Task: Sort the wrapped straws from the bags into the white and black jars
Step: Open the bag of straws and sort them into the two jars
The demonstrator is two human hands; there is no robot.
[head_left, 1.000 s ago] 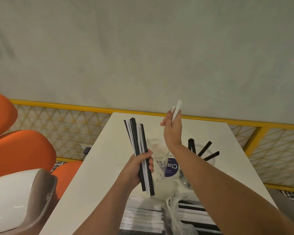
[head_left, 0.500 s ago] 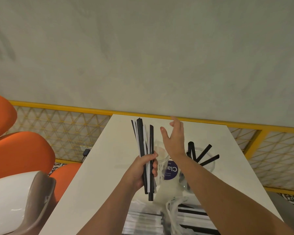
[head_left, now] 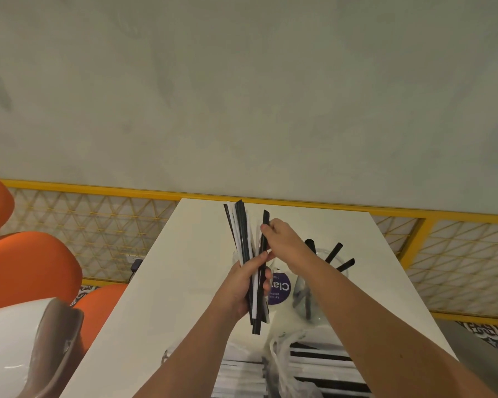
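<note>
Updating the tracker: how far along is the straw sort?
Done: three black straws stand in one jar. In hand: left hand grips a mixed bundle; right hand pinches a black straw from it. Left: that bundle, plus bagged straws nearer the camera.

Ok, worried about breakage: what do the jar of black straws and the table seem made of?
Jar: clear and glossy, glass or hard plastic; black straws show through its wall. Table: smooth, matte white top, perhaps laminate or painted board.
</note>
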